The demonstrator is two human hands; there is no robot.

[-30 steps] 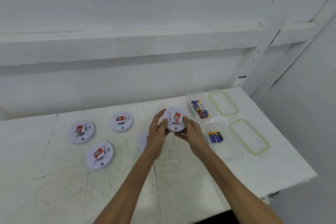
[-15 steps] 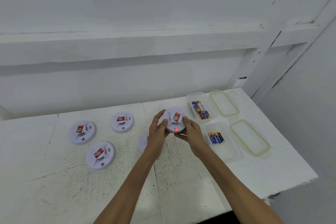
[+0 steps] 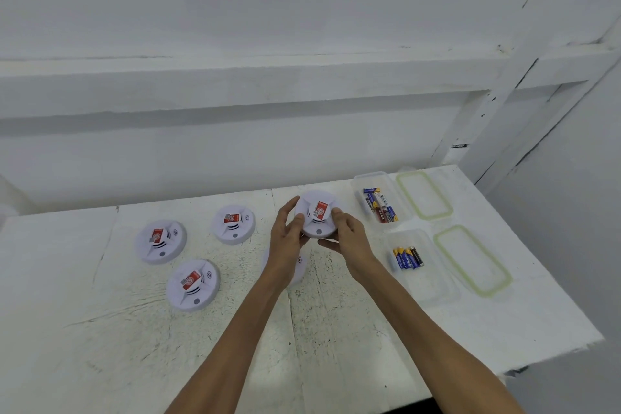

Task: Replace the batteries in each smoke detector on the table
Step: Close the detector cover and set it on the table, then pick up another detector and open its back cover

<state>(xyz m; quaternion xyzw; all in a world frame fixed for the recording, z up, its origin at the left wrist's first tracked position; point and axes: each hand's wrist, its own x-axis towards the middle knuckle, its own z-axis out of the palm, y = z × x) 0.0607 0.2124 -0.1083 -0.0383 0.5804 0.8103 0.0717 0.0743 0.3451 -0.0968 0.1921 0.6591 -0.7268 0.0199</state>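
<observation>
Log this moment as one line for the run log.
item: smoke detector, face up, above table | left hand: grips left rim | right hand: grips right rim

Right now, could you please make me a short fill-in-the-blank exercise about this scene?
The left hand and the right hand hold a round white smoke detector with a ____ label.
Both clear plastic containers hold ____.
The two loose lids have ____ rims.
Left of the hands, ____ more detectors lie fully visible on the white table.
Missing words: red; batteries; green; three.
</observation>
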